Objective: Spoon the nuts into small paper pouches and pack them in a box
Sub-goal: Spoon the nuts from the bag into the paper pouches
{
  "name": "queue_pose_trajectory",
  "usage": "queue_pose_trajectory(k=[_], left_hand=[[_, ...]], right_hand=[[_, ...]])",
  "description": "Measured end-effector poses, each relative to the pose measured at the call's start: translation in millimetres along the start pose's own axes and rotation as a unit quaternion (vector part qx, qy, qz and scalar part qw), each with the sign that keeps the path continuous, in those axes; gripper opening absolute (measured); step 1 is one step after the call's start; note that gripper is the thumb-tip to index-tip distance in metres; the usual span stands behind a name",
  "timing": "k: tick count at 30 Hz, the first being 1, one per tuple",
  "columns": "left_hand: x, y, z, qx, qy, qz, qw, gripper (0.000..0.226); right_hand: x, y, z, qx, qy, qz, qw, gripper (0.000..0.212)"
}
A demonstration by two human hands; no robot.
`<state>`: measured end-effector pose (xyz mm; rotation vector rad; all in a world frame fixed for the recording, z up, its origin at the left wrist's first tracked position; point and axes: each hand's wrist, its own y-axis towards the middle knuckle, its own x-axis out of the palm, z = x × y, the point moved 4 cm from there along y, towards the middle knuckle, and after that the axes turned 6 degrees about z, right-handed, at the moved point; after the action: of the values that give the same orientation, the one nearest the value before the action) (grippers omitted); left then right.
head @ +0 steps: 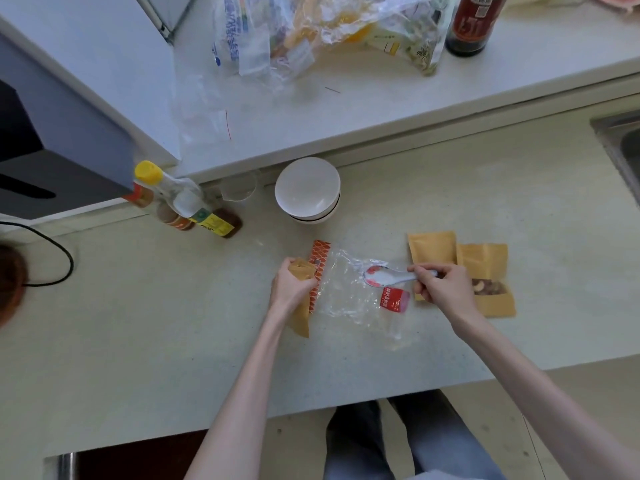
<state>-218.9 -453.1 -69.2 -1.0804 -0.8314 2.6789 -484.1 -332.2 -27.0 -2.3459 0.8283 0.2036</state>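
My left hand (291,284) grips a brown paper pouch (300,317) near its top, held upright over the counter. My right hand (443,287) pinches the handle of a white spoon (381,276) with red marks; its bowl looks empty and hovers over a clear plastic bag (349,292) with an orange patterned edge and a red label. Two more brown pouches lie flat at the right: one (433,249) plain, the other (491,289) with nuts showing through its window. No box is in view.
Stacked white bowls (308,192) stand behind the bag, sauce bottles (183,206) to their left. A raised ledge (346,109) carries crumpled plastic bags and a dark bottle (472,22). A sink edge (616,140) is at the far right, a black cable (52,251) at left.
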Motion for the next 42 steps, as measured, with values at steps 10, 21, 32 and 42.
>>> queue_pose_trajectory(k=[10,21,32,42], left_hand=[[12.9,-20.1,3.7,-0.017,-0.057,-0.029,0.998,0.051],[-4.1,-56.9,16.9,0.092,-0.064,0.051,0.992,0.035],[-11.6,-61.5,3.0,0.088,-0.085,0.046,0.991,0.038],[-26.1,-54.1,-30.4,0.053,-0.128,0.014,0.990,0.041]], right_hand=[[1.3,-11.9,7.1,0.006,0.031,0.003,0.999,0.017],[-16.2,-32.3,4.8,-0.029,0.065,0.017,0.997,0.017],[-12.0,-44.3,17.9,-0.021,0.056,0.013,0.998,0.015],[-15.0,-50.7,22.6,-0.024,0.066,0.014,0.997,0.015]])
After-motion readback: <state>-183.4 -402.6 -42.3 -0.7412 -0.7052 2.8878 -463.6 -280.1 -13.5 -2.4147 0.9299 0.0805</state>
